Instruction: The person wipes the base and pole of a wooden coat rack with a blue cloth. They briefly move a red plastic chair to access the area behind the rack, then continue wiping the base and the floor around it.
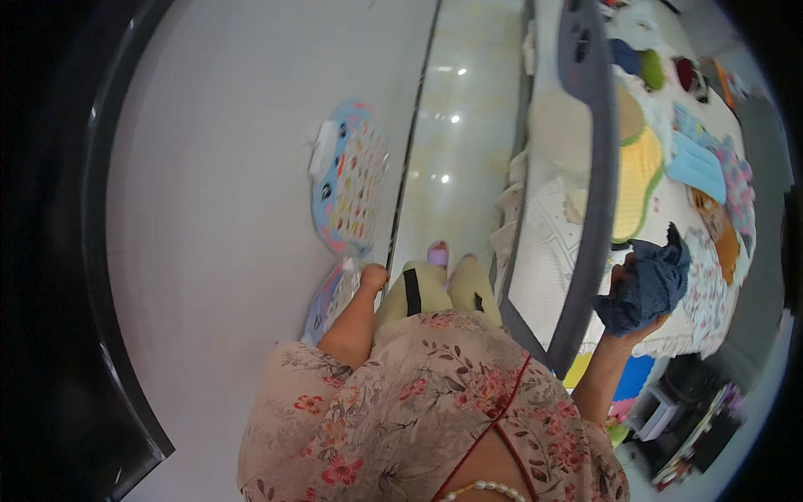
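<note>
A crumpled dark blue cloth (pixel 652 288) is gripped in my right hand (pixel 621 279), raised at the right beside the padded grey bed rail (pixel 580 263). The cloth hides part of the fingers. My left hand (pixel 374 277) hangs low on the other side, close to the white wall (pixel 238 188), its fingers curled into a fist with nothing visible in it. Just beyond that hand, a blue cartoon-shaped wall chart (pixel 354 182) covered in small pictures is mounted on the wall. A second similar chart (pixel 323 307) is partly behind my left forearm.
Over the rail lies a bed (pixel 668 219) with a yellow green-edged pad (pixel 637 182), a light blue pillow (pixel 696 166) and a floral cloth (pixel 709 282). A narrow strip of shiny tiled floor (pixel 464 144) runs between wall and bed. Coloured mats (pixel 633 376) show at lower right.
</note>
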Motion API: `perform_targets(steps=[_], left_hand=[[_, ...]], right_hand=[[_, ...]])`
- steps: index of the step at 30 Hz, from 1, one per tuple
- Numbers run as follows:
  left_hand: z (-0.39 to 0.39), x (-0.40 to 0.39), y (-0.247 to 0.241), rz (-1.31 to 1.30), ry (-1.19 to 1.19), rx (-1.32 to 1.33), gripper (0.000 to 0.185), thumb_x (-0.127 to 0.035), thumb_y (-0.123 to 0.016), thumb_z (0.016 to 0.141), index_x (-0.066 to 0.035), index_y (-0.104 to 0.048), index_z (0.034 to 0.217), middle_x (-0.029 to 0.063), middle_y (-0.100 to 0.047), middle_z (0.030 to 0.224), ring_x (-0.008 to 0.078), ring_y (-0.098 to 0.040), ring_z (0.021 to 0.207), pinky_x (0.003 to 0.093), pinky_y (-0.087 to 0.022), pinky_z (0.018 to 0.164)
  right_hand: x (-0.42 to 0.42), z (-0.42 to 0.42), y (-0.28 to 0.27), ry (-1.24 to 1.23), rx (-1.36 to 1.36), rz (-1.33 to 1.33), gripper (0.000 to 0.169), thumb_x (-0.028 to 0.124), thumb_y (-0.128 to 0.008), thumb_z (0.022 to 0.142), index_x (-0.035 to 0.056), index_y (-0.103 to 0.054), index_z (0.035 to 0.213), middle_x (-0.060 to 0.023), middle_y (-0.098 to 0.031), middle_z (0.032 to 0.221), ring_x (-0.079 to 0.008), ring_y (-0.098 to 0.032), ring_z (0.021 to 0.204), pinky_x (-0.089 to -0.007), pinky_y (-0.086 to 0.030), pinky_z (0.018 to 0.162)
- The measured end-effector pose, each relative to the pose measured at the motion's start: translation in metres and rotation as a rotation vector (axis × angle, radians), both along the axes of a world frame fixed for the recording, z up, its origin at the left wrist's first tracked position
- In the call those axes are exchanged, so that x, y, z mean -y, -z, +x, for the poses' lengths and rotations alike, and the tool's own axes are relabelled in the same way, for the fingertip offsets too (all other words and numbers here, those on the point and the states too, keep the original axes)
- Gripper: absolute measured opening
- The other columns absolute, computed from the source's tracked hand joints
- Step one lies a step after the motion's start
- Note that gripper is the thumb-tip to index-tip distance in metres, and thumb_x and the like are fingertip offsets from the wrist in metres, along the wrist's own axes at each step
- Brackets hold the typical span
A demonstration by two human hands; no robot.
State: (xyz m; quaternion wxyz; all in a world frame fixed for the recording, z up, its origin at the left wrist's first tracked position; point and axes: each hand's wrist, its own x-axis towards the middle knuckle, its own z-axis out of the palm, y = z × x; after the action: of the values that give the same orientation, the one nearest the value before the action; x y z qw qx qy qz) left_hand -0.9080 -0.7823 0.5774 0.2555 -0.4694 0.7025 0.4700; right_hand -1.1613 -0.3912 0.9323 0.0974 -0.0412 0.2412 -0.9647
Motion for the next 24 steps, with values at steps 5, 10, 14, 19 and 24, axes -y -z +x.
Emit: perform_targets(steps=[5, 10, 14, 19, 24], left_hand=[[0.119, -0.047, 0.017, -0.127, -0.066, 0.291, 0.021, -0.017, -0.059, 0.063, -0.009, -0.072, 0.077, 0.0173, -0.068, 0.085, 0.0331, -0.066, 0.081, 0.0408, -0.052, 0.075], [0.249, -0.107, -0.002, -0.052, 0.246, 0.473, 0.028, -0.021, -0.055, 0.073, -0.007, -0.071, 0.091, 0.0167, -0.067, 0.102, 0.0339, -0.064, 0.094, 0.0419, -0.052, 0.082], [0.375, -0.181, -0.017, -0.112, 0.107, 0.659, 0.026, -0.022, -0.059, 0.074, -0.008, -0.072, 0.092, 0.0157, -0.067, 0.103, 0.0328, -0.065, 0.094, 0.0410, -0.052, 0.081], [0.324, -0.211, -0.118, 0.051, 0.094, 0.703, 0.023, -0.021, -0.061, 0.075, -0.010, -0.073, 0.091, 0.0133, -0.069, 0.099, 0.0306, -0.065, 0.094, 0.0395, -0.052, 0.078], [0.293, -0.184, -0.132, -0.155, 0.134, 0.542, 0.019, -0.019, -0.059, 0.075, -0.012, -0.074, 0.084, 0.0111, -0.070, 0.092, 0.0299, -0.065, 0.091, 0.0387, -0.052, 0.076]], right_hand=[[0.030, -0.036, 0.037, -0.236, 0.172, -0.010, 0.066, 0.028, -0.070, 0.074, 0.0095, -0.044, 0.133, -0.0173, -0.049, 0.129, -0.0332, -0.047, 0.115, -0.0428, -0.041, 0.091], [0.076, -0.036, 0.056, -0.457, 0.332, -0.076, 0.064, 0.028, -0.066, 0.076, 0.0087, -0.045, 0.133, -0.0168, -0.048, 0.129, -0.0328, -0.047, 0.116, -0.0451, -0.041, 0.094], [0.076, -0.030, 0.070, -0.497, 0.504, 0.167, 0.062, 0.026, -0.063, 0.077, 0.0053, -0.044, 0.132, -0.0195, -0.046, 0.131, -0.0304, -0.049, 0.112, -0.0396, -0.039, 0.100], [0.077, -0.019, 0.071, -0.533, 0.566, 0.002, 0.066, 0.029, -0.065, 0.075, 0.0033, -0.043, 0.131, -0.0203, -0.048, 0.128, -0.0322, -0.049, 0.113, -0.0420, -0.040, 0.099], [0.061, -0.023, 0.084, -0.394, 0.549, 0.212, 0.053, 0.035, -0.059, 0.082, 0.0042, -0.052, 0.124, -0.0166, -0.057, 0.120, -0.0321, -0.056, 0.107, -0.0438, -0.046, 0.094]])
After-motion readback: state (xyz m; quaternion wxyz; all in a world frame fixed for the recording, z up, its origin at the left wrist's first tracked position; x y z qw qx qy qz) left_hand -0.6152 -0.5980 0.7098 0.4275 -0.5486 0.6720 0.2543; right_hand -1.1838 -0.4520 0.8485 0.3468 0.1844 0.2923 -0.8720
